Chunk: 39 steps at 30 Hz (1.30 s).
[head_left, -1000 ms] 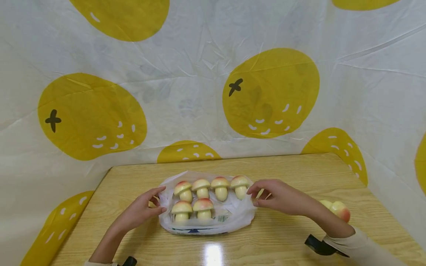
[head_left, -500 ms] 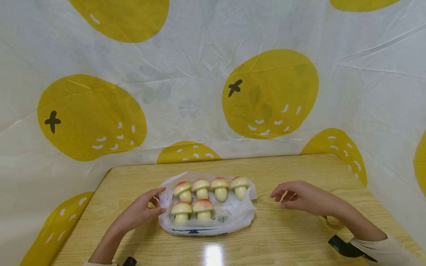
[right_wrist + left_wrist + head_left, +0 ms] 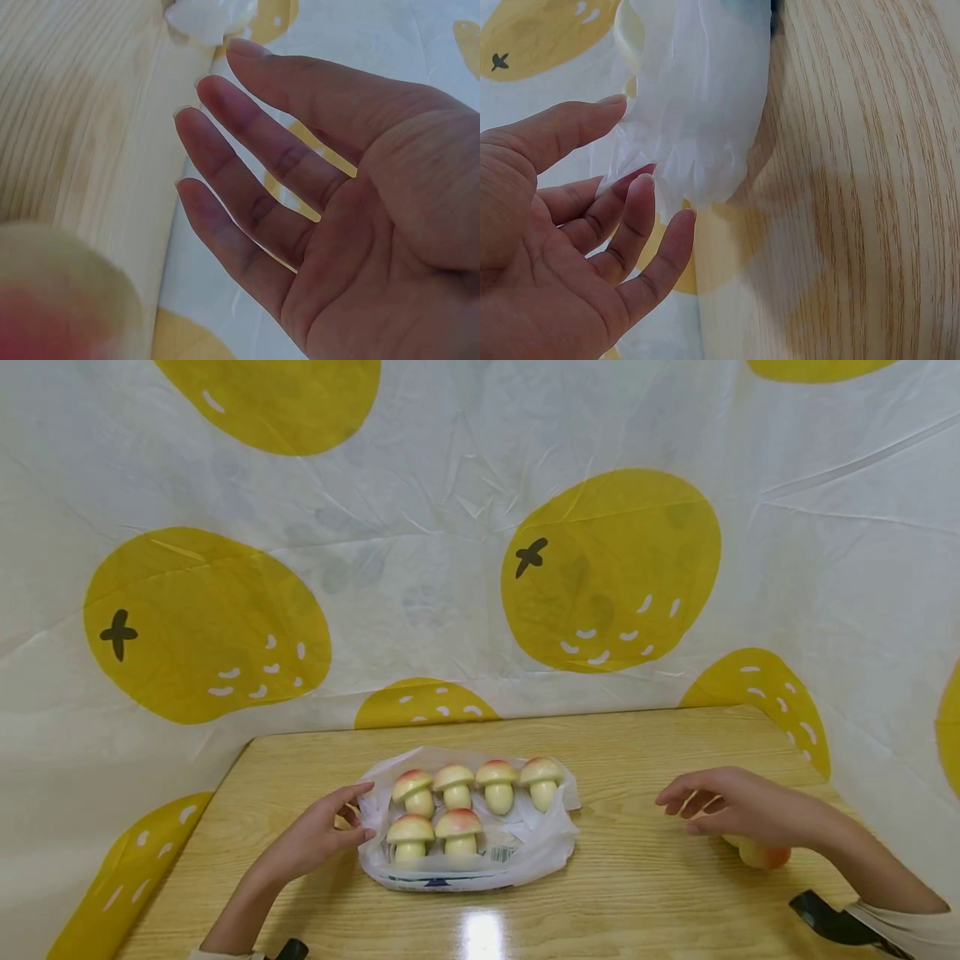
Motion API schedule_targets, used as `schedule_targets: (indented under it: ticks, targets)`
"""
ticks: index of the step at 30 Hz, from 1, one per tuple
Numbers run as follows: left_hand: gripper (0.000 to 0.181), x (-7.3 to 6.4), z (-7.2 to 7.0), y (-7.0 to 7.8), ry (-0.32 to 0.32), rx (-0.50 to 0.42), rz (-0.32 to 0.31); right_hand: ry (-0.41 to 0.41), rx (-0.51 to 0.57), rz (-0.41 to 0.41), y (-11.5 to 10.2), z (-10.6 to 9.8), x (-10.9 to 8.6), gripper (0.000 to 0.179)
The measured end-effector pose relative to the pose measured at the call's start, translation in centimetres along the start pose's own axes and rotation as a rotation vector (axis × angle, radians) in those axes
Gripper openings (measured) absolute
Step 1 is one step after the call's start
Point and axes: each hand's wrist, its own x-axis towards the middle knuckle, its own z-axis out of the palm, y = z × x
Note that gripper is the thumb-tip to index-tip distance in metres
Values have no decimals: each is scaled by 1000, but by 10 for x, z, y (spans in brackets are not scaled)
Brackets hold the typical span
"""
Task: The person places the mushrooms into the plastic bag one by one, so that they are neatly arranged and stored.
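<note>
A white plastic bag [image 3: 543, 852] lies on the wooden table with its mouth spread wide. Several toy-like mushrooms [image 3: 457, 835], yellow with reddish caps, sit inside in two rows, beside a printed barcode. My left hand [image 3: 311, 835] is at the bag's left edge; in the left wrist view its thumb and fingers are apart, with fingertips right at the thin plastic [image 3: 697, 97]. Out to the right, my right hand [image 3: 738, 810] hovers with relaxed fingers and nothing in them. Below it are rounded yellow-and-red things [image 3: 765, 856], partly hidden by the hand.
The wooden table [image 3: 615, 902] ends at the back against a pale curtain [image 3: 427, 593] printed with large yellow fruit. That curtain also rises along the left and right sides. A black wrist strap [image 3: 832, 918] shows at my right sleeve.
My right hand has left the bag's right edge and moved right, over towards the yellow-and-red things. The bag's right edge has sprung out slightly. My left hand has stayed in place.
</note>
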Motion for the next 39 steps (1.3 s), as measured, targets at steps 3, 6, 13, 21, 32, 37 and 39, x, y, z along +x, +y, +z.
schedule_targets:
  ticks: [3, 6, 13, 21, 32, 37, 39]
  targets:
    - [72, -1, 0, 0, -1, -1, -3, -2, 7, 21, 4, -4, -7, 34]
    - [72, -1, 0, 0, -2, -3, -2, -18, 24, 28, 8, -9, -14, 36]
    - [73, 0, 0, 0, -6, -1, 0, -67, 88, 34, 20, -24, -34, 38]
    - [73, -1, 0, 0, -7, -1, 4, -102, 114, 76, 33, -31, -49, 39]
    - [73, 0, 0, -2, -10, -26, -5, -140, 158, 126, 46, -36, -63, 46]
    - [72, 0, 1, -1, -13, -18, 3, -148, 179, 105, 48, -32, -63, 47]
    - [72, 1, 1, -1, -14, -16, 5, -140, 168, 134, 48, -32, -62, 47]
